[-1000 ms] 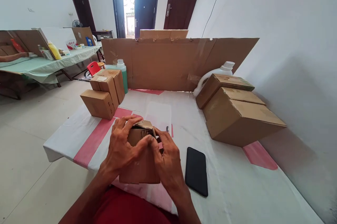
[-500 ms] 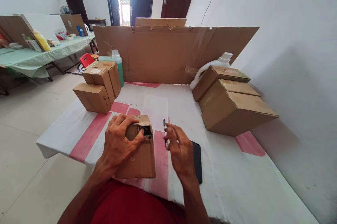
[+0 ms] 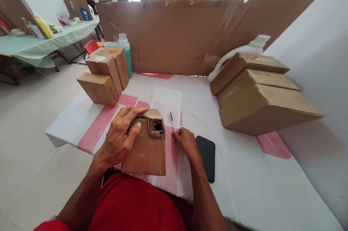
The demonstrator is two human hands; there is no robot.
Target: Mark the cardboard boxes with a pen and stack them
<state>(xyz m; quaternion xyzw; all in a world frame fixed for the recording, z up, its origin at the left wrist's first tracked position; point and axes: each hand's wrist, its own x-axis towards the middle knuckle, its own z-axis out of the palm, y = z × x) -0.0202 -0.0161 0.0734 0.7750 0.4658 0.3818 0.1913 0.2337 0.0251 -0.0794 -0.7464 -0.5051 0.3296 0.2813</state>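
Note:
A small cardboard box (image 3: 144, 155) stands on the table close to my body, with a ragged dark hole (image 3: 157, 126) near its upper right corner. My left hand (image 3: 122, 135) grips the box, its fingers over the top edge and its thumb pressed on the near face. To the right of the box, my right hand (image 3: 187, 142) pinches a pen (image 3: 174, 126) with a clear barrel and a dark end pointing away from me. A black phone or flat tablet-like slab (image 3: 206, 158) lies just right of that hand.
Stacked cardboard boxes stand at left (image 3: 106, 75) and right (image 3: 261, 97). Behind them are a green-liquid bottle (image 3: 127, 57) and a white jug (image 3: 239, 50). A tall cardboard panel (image 3: 174, 39) closes off the back of the white-and-pink tablecloth (image 3: 231, 173).
My left thumb has come out of the hole and now rests on the box's face. My right hand has lowered onto the pen and holds it. The camera view has tilted down.

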